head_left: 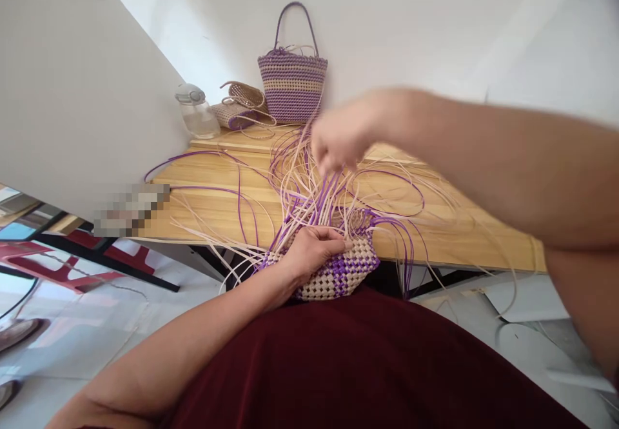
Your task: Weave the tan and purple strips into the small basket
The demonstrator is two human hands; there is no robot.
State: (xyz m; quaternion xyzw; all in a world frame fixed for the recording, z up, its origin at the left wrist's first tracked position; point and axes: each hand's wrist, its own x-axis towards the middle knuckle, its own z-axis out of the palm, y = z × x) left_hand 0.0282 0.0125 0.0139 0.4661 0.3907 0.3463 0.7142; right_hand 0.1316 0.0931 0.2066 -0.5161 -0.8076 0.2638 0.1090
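Note:
A partly woven basket (333, 277) in cream and purple leans between my body and the table's front edge, with many loose strands (324, 200) fanning out over the tabletop from its upper rim. My left hand (314, 248) is closed on the basket's near upper edge, thumb and fingers pinched together there. Above the strands, my right hand (341, 135) is raised and somewhat blurred, its fingers curled. Cream and purple strands run up to it, and one pale strand seems to pass through its fingers.
A finished purple and cream handled basket (293, 87) stands against the wall. Left of it are a smaller woven piece (236, 116) and a clear jug (200, 116) with a grey lid. A pixelated item (133, 209) lies on the wooden table (203, 216) at left. Red stools (91, 255) stand below.

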